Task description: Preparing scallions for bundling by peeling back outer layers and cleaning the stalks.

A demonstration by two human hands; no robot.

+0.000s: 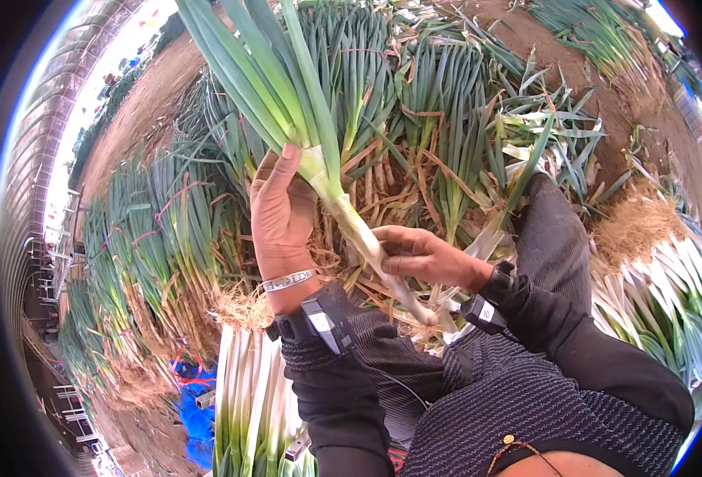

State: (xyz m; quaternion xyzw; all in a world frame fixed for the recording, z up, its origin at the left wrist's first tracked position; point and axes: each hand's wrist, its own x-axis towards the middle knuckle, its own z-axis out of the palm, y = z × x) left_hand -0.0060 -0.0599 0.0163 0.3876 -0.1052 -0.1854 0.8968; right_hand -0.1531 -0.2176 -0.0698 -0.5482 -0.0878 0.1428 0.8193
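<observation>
A long, thick green onion [343,211] slants across the middle of the view, its green leaves toward the far left and its pale root end low and near. My left hand [281,211] is closed around it where the leaves fan out, the thumb lying along the leaf base. Lower down, the fingers of my right hand [422,254] are bent over the white stalk and touch it. Its thumb is mostly hidden, as are some of the left fingers. Beyond my right wrist lies a pale peeled leaf [486,241] with a green tip.
Bundles of unpeeled green onions [160,215] stand to the left, with more bundles [438,119] ahead. Loose stripped leaves [554,131] are heaped beyond my knee. Cleaned white onions lie at the right [661,286] and near left [251,381], beside blue plastic [197,417].
</observation>
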